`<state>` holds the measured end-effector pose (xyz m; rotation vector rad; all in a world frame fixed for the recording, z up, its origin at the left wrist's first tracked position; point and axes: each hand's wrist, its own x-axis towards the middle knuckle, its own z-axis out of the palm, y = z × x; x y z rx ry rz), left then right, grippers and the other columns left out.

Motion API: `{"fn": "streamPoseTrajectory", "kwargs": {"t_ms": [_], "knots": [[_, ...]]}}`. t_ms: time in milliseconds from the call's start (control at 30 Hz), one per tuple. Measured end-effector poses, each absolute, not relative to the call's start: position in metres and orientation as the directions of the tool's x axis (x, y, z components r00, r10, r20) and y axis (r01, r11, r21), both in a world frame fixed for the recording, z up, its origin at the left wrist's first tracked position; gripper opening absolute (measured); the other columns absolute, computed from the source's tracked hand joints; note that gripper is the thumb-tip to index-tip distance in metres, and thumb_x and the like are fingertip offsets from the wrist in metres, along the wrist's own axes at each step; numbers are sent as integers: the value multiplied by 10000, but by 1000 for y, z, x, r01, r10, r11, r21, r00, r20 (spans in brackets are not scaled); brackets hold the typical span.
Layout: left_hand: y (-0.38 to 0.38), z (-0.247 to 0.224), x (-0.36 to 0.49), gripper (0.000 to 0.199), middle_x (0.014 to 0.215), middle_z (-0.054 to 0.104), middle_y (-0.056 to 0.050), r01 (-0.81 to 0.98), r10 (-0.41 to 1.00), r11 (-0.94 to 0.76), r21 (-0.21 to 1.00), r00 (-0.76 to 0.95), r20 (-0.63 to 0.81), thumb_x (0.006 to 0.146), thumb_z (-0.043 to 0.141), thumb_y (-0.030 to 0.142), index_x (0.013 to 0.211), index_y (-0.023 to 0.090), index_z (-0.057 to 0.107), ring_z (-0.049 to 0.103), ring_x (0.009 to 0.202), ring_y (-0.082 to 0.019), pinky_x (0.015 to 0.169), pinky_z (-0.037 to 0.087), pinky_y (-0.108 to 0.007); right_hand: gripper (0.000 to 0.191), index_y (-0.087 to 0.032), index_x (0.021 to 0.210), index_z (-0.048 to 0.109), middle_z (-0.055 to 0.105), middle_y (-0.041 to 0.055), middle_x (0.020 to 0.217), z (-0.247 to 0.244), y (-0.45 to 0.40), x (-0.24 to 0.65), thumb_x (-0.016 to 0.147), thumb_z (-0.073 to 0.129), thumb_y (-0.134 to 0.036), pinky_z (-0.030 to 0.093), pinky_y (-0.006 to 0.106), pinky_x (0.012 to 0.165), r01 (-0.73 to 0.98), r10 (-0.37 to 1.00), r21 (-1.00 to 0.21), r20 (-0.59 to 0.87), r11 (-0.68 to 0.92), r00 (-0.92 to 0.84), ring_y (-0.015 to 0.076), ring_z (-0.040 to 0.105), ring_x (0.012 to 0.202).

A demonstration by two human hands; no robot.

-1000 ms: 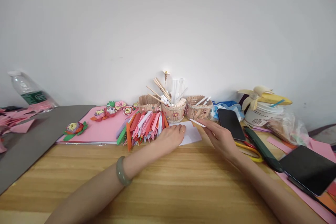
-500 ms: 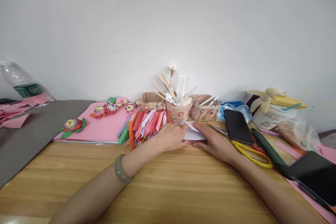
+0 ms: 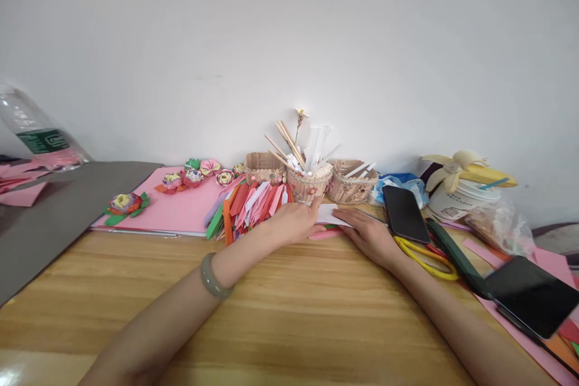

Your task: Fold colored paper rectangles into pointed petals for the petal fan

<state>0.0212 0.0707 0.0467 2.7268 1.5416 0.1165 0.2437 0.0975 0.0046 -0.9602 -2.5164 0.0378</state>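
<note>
A small white paper (image 3: pixel 329 215) lies between my two hands, in front of the woven baskets. My left hand (image 3: pixel 296 222), below a green bangle, is closed on the paper's left side, its thumb and fingers partly hidden. My right hand (image 3: pixel 367 234) presses on the paper's right edge with its fingers close together. Some pink and green paper (image 3: pixel 326 233) shows beneath the white one. Just left of my left hand is a pile of folded paper strips (image 3: pixel 253 208) in red, pink, orange, green and lilac.
Three woven baskets (image 3: pixel 310 184) stand by the wall, holding sticks and white tubes. Paper flowers (image 3: pixel 125 205) rest on pink sheets (image 3: pixel 181 211) at left. At right are a phone (image 3: pixel 406 214), yellow-handled scissors (image 3: pixel 427 259), a green tool (image 3: pixel 459 259), a tub (image 3: pixel 461 200) with a banana, and a second dark device (image 3: pixel 532 295).
The visible white paper looks smaller, and pink and green paper now shows under it. My left thumb points upward beside the paper. The view has shifted slightly.
</note>
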Motion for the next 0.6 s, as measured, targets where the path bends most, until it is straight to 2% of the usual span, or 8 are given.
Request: {"fn": "streamPoseTrajectory", "kwargs": {"t_ms": [267, 467, 600], "knots": [[70, 52, 22, 316, 1224, 532, -93, 776, 762, -630, -21, 624, 171, 924, 556, 304, 1205, 165, 518, 573, 1035, -229, 860, 501, -431, 289, -196, 1184, 548, 553, 83, 1222, 1, 100, 244, 923, 538, -319, 497, 427, 844, 603, 606, -158, 417, 782, -677, 212, 581, 1012], [69, 49, 24, 288, 1141, 571, -81, 788, 786, -607, -105, 615, 64, 922, 561, 311, 1158, 147, 542, 601, 959, -207, 808, 523, -400, 280, -201, 1176, 552, 556, 81, 1216, -2, 101, 244, 925, 532, -325, 501, 419, 837, 618, 611, -138, 418, 774, -672, 206, 583, 1001], [68, 44, 26, 297, 1153, 566, -84, 793, 795, -595, -129, 605, 50, 922, 561, 313, 1167, 148, 537, 597, 972, -212, 817, 519, -406, 285, -201, 1178, 551, 555, 82, 1218, -2, 101, 242, 924, 534, -328, 501, 421, 837, 627, 617, -131, 415, 768, -668, 208, 582, 1002]]}}
